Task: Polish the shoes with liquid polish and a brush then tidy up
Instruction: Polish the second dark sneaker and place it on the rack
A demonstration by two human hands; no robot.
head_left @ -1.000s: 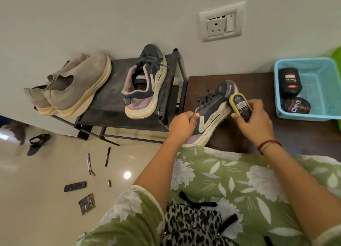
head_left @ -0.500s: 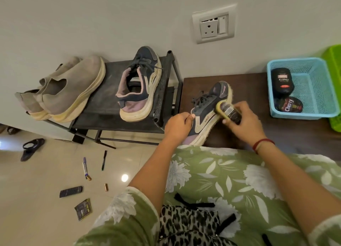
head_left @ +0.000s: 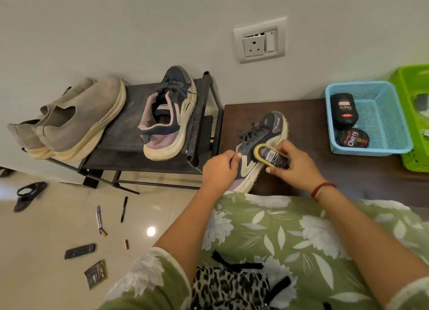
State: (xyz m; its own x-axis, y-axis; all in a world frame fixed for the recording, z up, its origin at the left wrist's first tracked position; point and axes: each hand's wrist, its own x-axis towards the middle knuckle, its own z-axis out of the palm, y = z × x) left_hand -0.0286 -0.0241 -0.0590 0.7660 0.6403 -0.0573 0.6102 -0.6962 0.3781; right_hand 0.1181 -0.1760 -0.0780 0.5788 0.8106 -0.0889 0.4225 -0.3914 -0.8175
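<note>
Two grey slip-ons [head_left: 76, 124] and one navy sneaker [head_left: 167, 117] on the rack [head_left: 111, 144] at left; a second sneaker [head_left: 267, 128] on the worktop [head_left: 243, 114], one polish applicator [head_left: 271, 157] on it. Far right, two baskets: blue basket [head_left: 371, 150] holding two polish containers [head_left: 343, 112], green basket [head_left: 413, 163]. Near-left floor [head_left: 46, 240]: two batteries [head_left: 126, 244], one remote [head_left: 80, 251], two pens [head_left: 124, 208].

A white socket-and-switch plate [head_left: 259, 39] is set in the wall. On the glossy tiled floor [head_left: 46, 228] lie a black sandal [head_left: 29, 194], a black pen [head_left: 124, 209] and a white-and-purple pen [head_left: 99, 219] near each other, one battery [head_left: 103, 233] at the second pen's tip, another battery [head_left: 126, 244] apart, a dark remote control [head_left: 80, 251] and a small printed packet [head_left: 95, 274]. A green plastic crate [head_left: 408, 82] stands at the right edge.
</note>
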